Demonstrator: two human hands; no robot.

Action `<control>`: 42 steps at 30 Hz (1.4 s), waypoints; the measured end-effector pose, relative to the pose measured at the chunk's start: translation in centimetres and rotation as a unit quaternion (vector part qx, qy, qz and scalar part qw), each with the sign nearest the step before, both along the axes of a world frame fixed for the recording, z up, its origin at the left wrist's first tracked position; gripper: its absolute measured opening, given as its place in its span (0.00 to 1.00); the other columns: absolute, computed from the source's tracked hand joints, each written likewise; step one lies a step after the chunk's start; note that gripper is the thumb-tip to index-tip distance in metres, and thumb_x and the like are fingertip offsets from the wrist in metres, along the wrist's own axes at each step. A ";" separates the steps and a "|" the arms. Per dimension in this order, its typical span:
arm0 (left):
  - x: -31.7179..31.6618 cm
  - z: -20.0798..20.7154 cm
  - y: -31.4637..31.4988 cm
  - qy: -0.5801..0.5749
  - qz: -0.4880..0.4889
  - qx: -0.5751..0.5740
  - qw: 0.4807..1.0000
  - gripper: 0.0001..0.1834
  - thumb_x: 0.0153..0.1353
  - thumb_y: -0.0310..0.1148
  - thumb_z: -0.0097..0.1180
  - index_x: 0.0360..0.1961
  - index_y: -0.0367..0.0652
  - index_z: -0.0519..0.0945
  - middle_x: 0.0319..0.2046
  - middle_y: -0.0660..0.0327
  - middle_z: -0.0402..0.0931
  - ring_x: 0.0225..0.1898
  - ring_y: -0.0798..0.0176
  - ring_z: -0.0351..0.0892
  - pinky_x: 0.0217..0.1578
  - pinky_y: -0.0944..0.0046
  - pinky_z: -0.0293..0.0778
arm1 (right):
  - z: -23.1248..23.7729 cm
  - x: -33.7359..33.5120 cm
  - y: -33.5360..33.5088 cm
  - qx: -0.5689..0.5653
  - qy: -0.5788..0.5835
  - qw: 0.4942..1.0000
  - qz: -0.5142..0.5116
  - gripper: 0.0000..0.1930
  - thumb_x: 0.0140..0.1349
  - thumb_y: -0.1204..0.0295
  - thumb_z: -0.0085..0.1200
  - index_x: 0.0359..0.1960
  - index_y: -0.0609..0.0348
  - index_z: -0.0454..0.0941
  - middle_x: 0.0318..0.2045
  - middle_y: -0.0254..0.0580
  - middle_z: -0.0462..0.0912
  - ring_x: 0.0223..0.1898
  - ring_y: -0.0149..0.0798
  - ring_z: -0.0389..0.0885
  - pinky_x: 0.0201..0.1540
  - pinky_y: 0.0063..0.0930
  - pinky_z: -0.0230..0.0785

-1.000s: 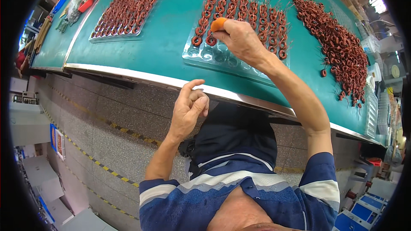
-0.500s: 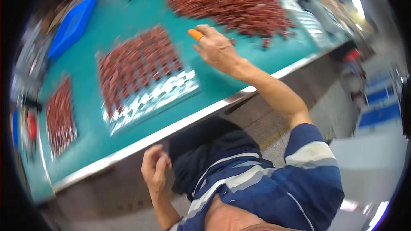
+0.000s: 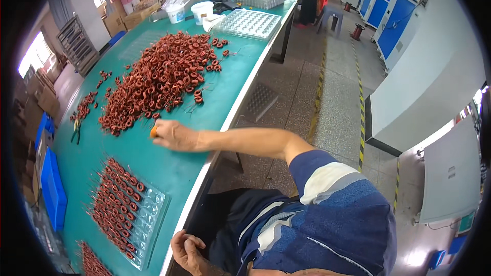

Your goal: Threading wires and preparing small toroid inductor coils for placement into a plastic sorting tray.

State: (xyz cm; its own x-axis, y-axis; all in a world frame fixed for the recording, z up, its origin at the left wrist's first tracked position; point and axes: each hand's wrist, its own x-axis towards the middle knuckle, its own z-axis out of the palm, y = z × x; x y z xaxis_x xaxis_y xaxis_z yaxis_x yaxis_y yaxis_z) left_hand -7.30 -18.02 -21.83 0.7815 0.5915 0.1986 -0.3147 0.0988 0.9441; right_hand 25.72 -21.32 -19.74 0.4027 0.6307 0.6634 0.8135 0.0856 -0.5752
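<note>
A person's right hand (image 3: 176, 136), one finger in an orange cover (image 3: 154, 131), reaches beside a heap of reddish-brown coils (image 3: 156, 74) on a green tabletop (image 3: 128, 145); its grip cannot be told. The left hand (image 3: 188, 252) curls loosely near the edge, closure unclear. A clear tray (image 3: 153, 219), partly filled with coils, lies lower left

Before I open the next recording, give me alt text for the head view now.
The right hand, wearing an orange finger cover, is just beside a pile of reddish coils on a green table. Lower left, a clear tray is partly filled with rows of coils; the left hand is loosely curled by the table's edge.
</note>
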 end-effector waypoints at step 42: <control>4.5 4.2 2.8 0.033 0.067 0.146 0.987 0.12 0.65 0.33 0.54 0.44 0.40 0.67 0.27 0.63 0.70 0.23 0.76 0.64 0.21 0.77 0.58 | 5.4 -13.6 -3.4 -0.088 0.390 0.849 0.346 0.16 0.59 0.65 0.58 0.39 0.69 0.76 0.26 0.41 0.82 0.28 0.31 0.80 0.32 0.25 0.72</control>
State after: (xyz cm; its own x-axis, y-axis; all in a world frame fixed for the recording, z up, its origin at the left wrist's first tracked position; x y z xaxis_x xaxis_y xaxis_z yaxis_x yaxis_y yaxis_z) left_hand -2.80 -15.24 -17.65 0.7167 0.6160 0.3271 -0.2438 -0.2182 0.9450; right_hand 12.15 -24.72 -14.35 0.1691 0.9570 0.2358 -0.0304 0.2443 -0.9692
